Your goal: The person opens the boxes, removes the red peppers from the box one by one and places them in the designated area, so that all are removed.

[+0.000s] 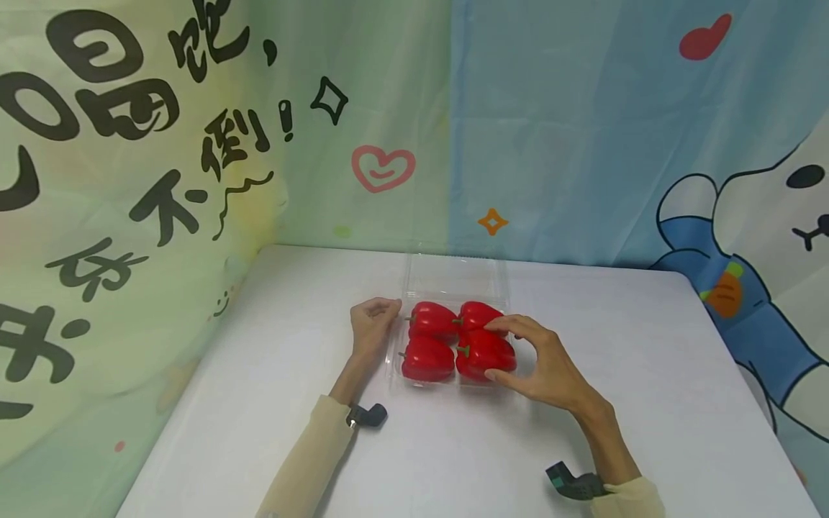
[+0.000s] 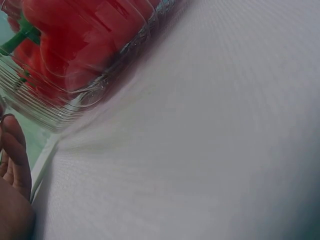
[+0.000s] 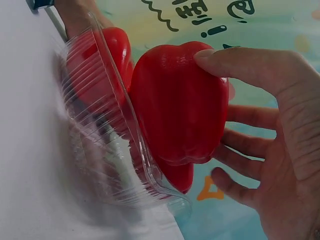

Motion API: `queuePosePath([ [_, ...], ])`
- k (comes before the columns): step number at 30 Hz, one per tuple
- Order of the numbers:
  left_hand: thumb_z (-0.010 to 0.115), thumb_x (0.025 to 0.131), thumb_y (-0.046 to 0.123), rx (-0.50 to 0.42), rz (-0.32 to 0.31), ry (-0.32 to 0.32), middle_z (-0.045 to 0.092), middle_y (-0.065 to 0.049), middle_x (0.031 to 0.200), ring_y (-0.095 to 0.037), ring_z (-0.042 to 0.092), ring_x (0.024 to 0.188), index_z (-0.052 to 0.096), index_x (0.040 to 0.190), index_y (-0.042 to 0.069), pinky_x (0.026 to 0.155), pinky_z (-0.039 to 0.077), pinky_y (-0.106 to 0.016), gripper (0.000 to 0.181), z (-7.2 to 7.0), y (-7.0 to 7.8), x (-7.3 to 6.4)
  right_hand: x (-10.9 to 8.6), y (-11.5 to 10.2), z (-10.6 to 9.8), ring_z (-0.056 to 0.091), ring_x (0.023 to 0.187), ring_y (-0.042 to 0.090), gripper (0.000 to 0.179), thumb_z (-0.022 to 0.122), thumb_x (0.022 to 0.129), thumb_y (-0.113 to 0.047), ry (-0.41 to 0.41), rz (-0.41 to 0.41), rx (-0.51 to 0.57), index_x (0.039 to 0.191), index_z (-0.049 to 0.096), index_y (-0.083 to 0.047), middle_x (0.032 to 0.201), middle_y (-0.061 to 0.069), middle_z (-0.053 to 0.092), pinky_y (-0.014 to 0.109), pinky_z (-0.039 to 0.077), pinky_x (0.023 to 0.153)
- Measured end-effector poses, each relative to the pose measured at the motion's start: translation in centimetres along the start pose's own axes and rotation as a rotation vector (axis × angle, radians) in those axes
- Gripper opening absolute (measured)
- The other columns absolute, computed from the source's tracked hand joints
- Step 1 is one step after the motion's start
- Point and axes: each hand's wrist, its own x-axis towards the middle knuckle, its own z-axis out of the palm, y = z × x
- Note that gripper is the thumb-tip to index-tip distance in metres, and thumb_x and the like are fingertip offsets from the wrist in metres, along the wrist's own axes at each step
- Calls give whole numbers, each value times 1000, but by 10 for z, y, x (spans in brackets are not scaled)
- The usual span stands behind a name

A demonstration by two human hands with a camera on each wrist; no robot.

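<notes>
Left hand (image 1: 374,325): at the left edge of the clear plastic box (image 1: 456,277), fingers curled inward. Left forearm (image 1: 307,460): sleeved, slanting in from the box's near left. Right hand (image 1: 544,363): at the box's right, arched in a wide grip; thumb, I see, nearer than index finger. Right forearm (image 1: 627,498): sleeved, from the box's near right.

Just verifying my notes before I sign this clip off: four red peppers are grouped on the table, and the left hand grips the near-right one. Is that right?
Not quite: the right hand grips the near-right pepper, as the head view shows; the left hand is over at the group's left side. The four red peppers are correct.
</notes>
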Motion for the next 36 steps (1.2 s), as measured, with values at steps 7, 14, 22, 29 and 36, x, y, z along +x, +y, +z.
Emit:
queuePosePath([
  [7, 74, 104, 20, 14, -2, -1, 78, -20, 90, -13, 66, 72, 81, 100, -1, 68, 55, -21, 22, 0, 0, -1, -2, -1, 0, 69, 121, 19, 69, 97, 76, -21, 3, 7, 14, 138, 69, -16, 135, 2, 74, 31, 62, 94],
  [14, 74, 104, 20, 6, -20, 2, 77, -19, 88, -12, 66, 70, 80, 101, -1, 68, 55, -21, 22, 0, 0, 0, -3, 0, 0, 68, 122, 21, 71, 98, 75, -19, 42, 20, 40, 140, 68, -15, 136, 4, 73, 25, 61, 95],
  [22, 74, 103, 18, -12, -20, -11, 77, -22, 91, -13, 66, 72, 80, 101, -1, 70, 54, -21, 21, -1, -1, -1, -7, 8, 7, 65, 123, 9, 73, 99, 74, -13, 117, 13, 97, 141, 70, -17, 135, 3, 74, 17, 57, 98],
  [29, 74, 104, 18, 6, -17, -12, 79, -21, 94, -16, 69, 78, 80, 103, -2, 71, 56, -21, 21, -1, -2, -2, -11, 13, 14, 64, 121, 1, 72, 98, 74, -5, 169, 20, 166, 140, 71, -14, 133, 8, 75, 16, 57, 96],
  [36, 74, 104, 18, 16, -8, -15, 80, -21, 99, -14, 71, 81, 80, 105, -3, 72, 57, -21, 22, -1, -1, -2, -13, 13, 16, 64, 121, 1, 72, 99, 72, -2, 200, 29, 195, 138, 72, -11, 132, 10, 76, 15, 57, 96],
])
